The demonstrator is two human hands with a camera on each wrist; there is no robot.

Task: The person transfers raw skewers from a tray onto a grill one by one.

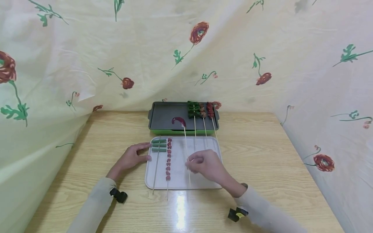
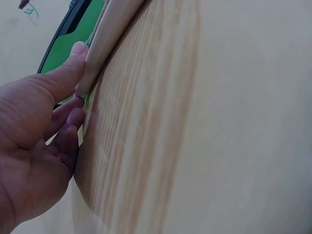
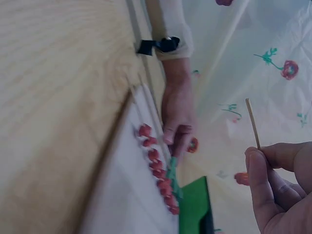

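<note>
My right hand [image 1: 205, 165] pinches a thin wooden skewer [image 1: 186, 142] between thumb and fingertips. A dark purple-red, curled piece of food [image 1: 179, 121] is on its far end, over the grill pan [image 1: 163, 115]. The skewer's bare tail [image 3: 253, 122] sticks out past the fingers in the right wrist view. My left hand [image 1: 135, 157] holds the left rim of the white tray [image 1: 179, 184], with the thumb [image 2: 78, 61] against the edge and the other fingers curled close by. On the tray lie a skewer of green stalks [image 1: 158, 145] and one of small red pieces [image 1: 168, 160].
Three loaded skewers rest at the pan's right side: dark green leaves [image 1: 193, 109], brown meat pieces [image 1: 202, 111] and red pieces [image 1: 210, 110]. Their sticks reach over the tray. Wooden table [image 1: 256, 155] surrounds the tray; a flowered cloth [image 1: 163, 48] hangs behind.
</note>
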